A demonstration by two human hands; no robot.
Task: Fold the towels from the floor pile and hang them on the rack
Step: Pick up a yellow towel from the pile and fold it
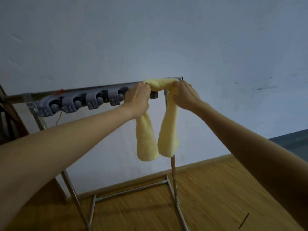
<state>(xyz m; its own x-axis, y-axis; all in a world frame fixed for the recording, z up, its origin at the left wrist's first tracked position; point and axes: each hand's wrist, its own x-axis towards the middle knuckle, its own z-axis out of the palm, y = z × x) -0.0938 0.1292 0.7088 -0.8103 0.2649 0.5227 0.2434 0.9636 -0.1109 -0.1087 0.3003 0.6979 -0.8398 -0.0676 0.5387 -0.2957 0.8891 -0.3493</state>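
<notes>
One yellow towel (164,124) is at the rack (100,90) and draped over the right end of its top bar, so by my judgement this towel's hanging is nearly finished — what remains is to even out the two hanging ends and let go. No other towel shows on the rack, and the floor pile is out of view, so how many towels are left cannot be told from here.

The left hand (137,99) grips the towel at the bar, fingers curled round the fabric at about nine o'clock from the towel's crest; one bunched end hangs down below it. The right hand (185,95) grips the other side at about three o'clock from the crest, thumb and fingers closed on the fabric, with the second end hanging below. The two ends hang side by side, close together and possibly touching near the bottom.

Along the bar, toward nine o'clock from the left hand, sits a row of grey clip holders (83,101). The rack stands on a wooden floor (216,189) against a pale wall (150,39).
</notes>
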